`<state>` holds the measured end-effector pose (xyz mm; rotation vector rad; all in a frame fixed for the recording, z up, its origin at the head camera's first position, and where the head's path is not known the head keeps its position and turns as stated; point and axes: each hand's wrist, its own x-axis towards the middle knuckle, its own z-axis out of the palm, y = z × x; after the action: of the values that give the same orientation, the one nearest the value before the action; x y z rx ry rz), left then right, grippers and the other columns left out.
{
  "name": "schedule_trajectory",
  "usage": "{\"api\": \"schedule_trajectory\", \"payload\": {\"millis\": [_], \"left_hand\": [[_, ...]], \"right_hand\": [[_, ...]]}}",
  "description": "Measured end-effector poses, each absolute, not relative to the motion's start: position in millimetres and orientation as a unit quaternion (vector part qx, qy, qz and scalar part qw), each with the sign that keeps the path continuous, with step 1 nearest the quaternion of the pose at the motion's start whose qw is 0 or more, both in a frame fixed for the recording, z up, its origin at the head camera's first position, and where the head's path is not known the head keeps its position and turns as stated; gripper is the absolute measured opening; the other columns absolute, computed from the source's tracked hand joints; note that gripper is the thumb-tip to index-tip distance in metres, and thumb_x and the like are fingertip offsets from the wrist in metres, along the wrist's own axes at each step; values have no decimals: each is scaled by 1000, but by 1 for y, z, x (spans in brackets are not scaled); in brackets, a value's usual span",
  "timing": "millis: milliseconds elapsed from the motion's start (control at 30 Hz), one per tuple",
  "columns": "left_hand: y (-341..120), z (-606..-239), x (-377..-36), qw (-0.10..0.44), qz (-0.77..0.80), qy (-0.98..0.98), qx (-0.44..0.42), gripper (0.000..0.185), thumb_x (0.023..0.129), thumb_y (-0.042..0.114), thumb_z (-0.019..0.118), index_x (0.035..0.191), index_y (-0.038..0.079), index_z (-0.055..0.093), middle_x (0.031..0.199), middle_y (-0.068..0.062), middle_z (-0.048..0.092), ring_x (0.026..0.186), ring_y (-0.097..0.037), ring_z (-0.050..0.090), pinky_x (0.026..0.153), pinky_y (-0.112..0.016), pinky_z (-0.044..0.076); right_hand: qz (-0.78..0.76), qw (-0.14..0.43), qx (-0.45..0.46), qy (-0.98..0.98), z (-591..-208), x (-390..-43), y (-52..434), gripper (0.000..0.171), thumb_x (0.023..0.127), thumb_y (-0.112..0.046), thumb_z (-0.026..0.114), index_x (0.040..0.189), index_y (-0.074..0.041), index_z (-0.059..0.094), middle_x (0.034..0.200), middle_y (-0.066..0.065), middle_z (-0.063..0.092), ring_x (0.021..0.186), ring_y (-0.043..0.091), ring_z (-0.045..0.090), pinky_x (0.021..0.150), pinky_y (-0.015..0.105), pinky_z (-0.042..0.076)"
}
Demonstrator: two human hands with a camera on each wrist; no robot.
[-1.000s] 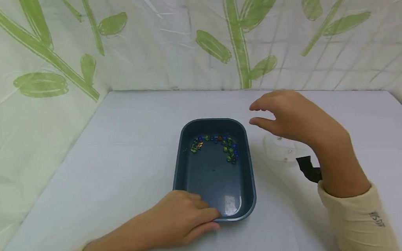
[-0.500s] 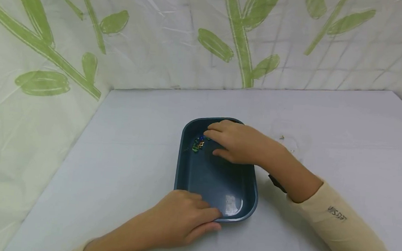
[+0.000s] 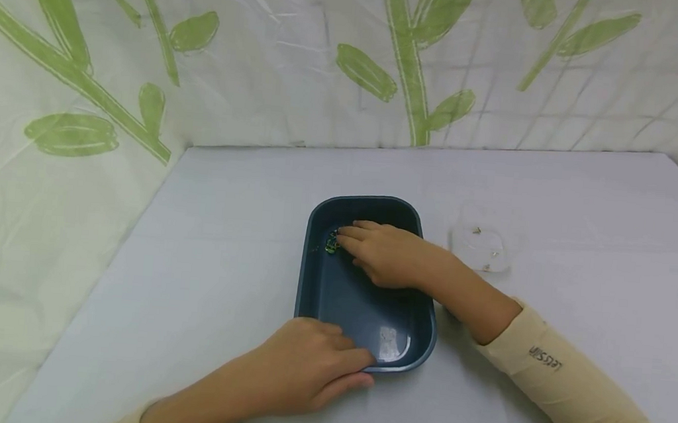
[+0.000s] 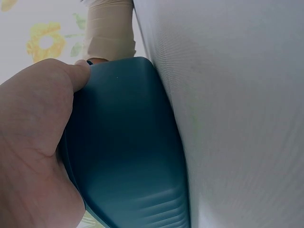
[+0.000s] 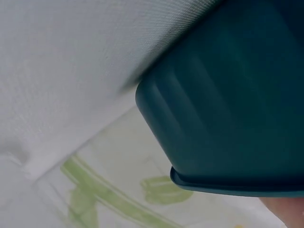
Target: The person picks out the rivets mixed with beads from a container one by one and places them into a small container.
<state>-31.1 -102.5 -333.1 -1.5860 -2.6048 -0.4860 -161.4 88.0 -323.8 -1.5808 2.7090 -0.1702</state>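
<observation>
Fingers of the right hand are down flat-ish inside the dark teal tray, touching the little pile of glassy beads at its far left corner, mid-frame; can't tell if anything's actually pinched. Left hand curls over the tray's near rim, holding it steady on the pale bench. Beads look round, slick and tiny, so they could easily squirt away or scatter. Smooth hard plastic tray might skate too. Small clear dish sits just right.
</observation>
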Motion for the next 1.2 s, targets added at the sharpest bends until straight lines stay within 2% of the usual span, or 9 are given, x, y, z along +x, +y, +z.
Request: {"api": "schedule_trajectory", "payload": {"millis": [133, 367, 467, 600, 700, 767, 867, 967, 1200], "left_hand": [[-103, -333, -31, 37, -156, -841, -517, 26, 106, 37, 49, 92, 21, 64, 67, 14, 51, 59, -1, 42, 55, -14, 30], [-103, -333, -31, 38, -155, -841, -517, 26, 106, 37, 49, 93, 21, 64, 67, 14, 51, 59, -1, 42, 55, -14, 30], [-103, -333, -31, 34, -153, -842, -516, 25, 106, 37, 50, 93, 20, 64, 68, 14, 52, 59, -1, 43, 55, -15, 31], [-103, -332, -32, 26, -152, -845, -513, 25, 106, 37, 50, 93, 21, 65, 69, 14, 54, 60, -1, 43, 55, -14, 31], [-103, -332, -32, 20, -153, -846, -510, 25, 106, 37, 50, 93, 21, 65, 69, 14, 54, 60, 0, 43, 56, -14, 31], [-103, -332, -32, 20, -154, -846, -510, 25, 106, 37, 50, 93, 21, 65, 69, 14, 54, 60, -1, 44, 56, -14, 31], [-103, -332, -32, 22, -156, -845, -511, 25, 105, 37, 51, 93, 21, 64, 69, 14, 54, 61, -1, 44, 56, -14, 31], [-103, -332, -32, 19, -157, -845, -511, 25, 106, 37, 50, 94, 20, 65, 68, 14, 53, 60, -1, 43, 56, -14, 30], [-102, -334, -32, 19, -159, -844, -513, 26, 106, 37, 50, 94, 20, 65, 67, 13, 51, 60, -1, 42, 56, -14, 29]], "right_hand": [[-52, -2, -503, 863, -324, -161, 87, 39, 100, -11, 60, 137, 1, 56, 138, 16, 57, 129, 35, 52, 107, 44, 39], [-45, -42, -518, 853, -323, -162, 88, 30, 96, -4, 61, 127, -1, 64, 122, 13, 65, 117, 29, 59, 101, 39, 44], [-37, -40, -514, 856, -323, -162, 87, 33, 98, -2, 57, 130, -1, 62, 129, 14, 63, 125, 33, 54, 105, 42, 41], [-21, 4, -490, 871, -323, -160, 87, 39, 101, -5, 52, 140, -3, 55, 144, 14, 53, 139, 39, 39, 109, 49, 35], [-17, 10, -486, 874, -323, -160, 87, 40, 101, -6, 52, 141, -3, 54, 145, 13, 53, 139, 40, 39, 109, 50, 35], [-21, -15, -499, 866, -324, -160, 87, 37, 100, -5, 55, 136, -2, 58, 138, 12, 58, 133, 38, 47, 107, 48, 38], [-22, -65, -521, 851, -325, -162, 88, 28, 96, -4, 61, 124, -3, 66, 124, 11, 66, 109, 32, 60, 92, 40, 49], [-20, -88, -529, 844, -326, -163, 88, 21, 94, -3, 66, 114, -3, 70, 112, 10, 69, 90, 26, 60, 78, 36, 50], [-23, -39, -503, 863, -325, -163, 87, 23, 88, 9, 67, 106, -4, 72, 95, 7, 66, 79, 22, 61, 76, 36, 52]]}}
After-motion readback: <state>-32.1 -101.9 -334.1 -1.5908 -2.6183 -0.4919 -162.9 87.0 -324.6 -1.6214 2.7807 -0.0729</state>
